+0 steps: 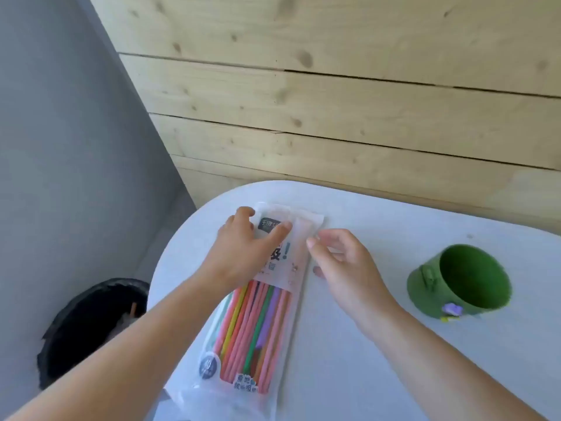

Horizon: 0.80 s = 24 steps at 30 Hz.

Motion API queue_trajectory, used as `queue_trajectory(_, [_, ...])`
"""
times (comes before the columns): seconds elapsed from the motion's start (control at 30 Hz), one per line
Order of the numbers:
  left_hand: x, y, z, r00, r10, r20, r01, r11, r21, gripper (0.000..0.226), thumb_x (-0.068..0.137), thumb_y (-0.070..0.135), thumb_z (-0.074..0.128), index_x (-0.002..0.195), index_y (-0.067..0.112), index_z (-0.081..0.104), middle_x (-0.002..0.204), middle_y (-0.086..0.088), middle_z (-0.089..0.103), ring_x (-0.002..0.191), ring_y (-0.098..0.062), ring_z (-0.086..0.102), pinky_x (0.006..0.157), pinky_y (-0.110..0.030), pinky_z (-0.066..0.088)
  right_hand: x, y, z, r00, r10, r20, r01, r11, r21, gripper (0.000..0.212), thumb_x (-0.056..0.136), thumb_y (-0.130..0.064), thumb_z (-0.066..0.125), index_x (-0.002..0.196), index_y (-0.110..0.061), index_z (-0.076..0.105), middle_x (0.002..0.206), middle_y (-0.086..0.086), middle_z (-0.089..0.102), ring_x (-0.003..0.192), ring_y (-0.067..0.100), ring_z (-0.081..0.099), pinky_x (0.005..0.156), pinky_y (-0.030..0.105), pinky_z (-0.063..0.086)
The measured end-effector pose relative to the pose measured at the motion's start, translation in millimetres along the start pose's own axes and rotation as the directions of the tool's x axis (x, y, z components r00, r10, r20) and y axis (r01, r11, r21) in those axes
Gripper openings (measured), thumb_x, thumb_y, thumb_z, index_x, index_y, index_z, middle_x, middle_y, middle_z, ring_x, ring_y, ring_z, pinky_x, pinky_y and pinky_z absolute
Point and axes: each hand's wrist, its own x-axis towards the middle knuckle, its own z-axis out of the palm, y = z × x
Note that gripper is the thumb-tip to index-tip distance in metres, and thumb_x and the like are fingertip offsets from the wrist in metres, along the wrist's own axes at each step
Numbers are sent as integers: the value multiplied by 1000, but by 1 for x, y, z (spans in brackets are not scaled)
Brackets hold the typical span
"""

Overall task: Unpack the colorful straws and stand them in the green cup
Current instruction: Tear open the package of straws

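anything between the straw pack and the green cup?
Only the right hand, beside the straw pack; from there to the green cup the white table is bare, per the head view.

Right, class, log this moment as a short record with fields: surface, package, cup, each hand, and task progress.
surface: white table
package: straw packet, lying flat, appears unopened
cup: green cup, right of packet, empty
left hand: fingers resting on packet's top end
right hand: open, beside packet's top right edge
bin: black, left of table
progress: no straws in cup
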Motion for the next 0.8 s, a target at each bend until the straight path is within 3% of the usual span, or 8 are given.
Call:
queue_trajectory(0.13, [12,-2,7,999,-25,38,28,997,-73,88,87,71,63,154,22,33,117,6,63,101,-9,61,71,-29,45,14,13,3,998,-57,-39,58,997,50,52,72,-64,62,112,-30,62,120,-17,63,105,13,69,95,43,56])
queue_trajectory(0.23, [13,-1,12,1000,-19,17,21,986,-167,87,84,70,68,151,23,37,108,7,65,95,-6,59,68,-27,41,19,20,2,996,-73,-49,79,989,125,33,86,-48,66,113,-29,60,124,-8,61,105,19,70,91,43,59])
queue_trajectory(0.3, [8,2,11,1000,2,-10,-5,976,-218,84,85,68,69,150,23,40,106,8,62,92,-4,56,66,-25,39,17,21,-2,991,-118,-65,126,984,128,34,86,-47,66,116,-32,57,128,-3,59,107,20,68,89,44,59])
queue_trajectory(0.4, [-9,13,9,997,71,-23,-74,968,-241,78,87,67,67,148,25,43,113,4,62,93,-4,56,67,-25,39,0,10,-13,979,-195,-63,202,970,137,45,92,-41,66,133,-37,48,128,1,60,101,16,71,81,41,63])
queue_trajectory(0.5, [-37,29,2,987,156,-42,-161,953,-258,75,86,71,65,143,26,47,113,3,68,102,-15,65,78,-32,48,-29,-9,-26,956,-292,-32,294,946,137,66,92,-42,66,149,-49,32,134,-1,57,94,9,74,77,37,64])
queue_trajectory(0.63, [-80,59,-6,947,316,-65,-320,897,-304,65,92,70,58,139,26,50,107,9,66,98,-12,65,80,-33,47,-72,-41,-45,925,-373,-76,380,916,128,73,92,-45,64,152,-51,23,146,0,50,108,14,70,72,37,64])
queue_trajectory(0.73, [-119,82,-1,885,461,-57,-456,838,-300,36,100,56,58,110,22,52,86,9,60,71,-6,58,60,-20,45,-107,-64,-59,909,-390,-151,400,916,44,62,95,-52,55,152,-45,31,148,-11,46,122,18,61,83,42,62])
queue_trajectory(0.8, [-138,93,0,835,544,-81,-543,793,-278,25,105,45,55,99,22,46,82,6,55,66,-7,54,55,-17,43,-126,-75,-68,890,-418,-180,429,903,23,50,92,-55,49,139,-41,46,140,-10,56,120,21,62,92,48,58])
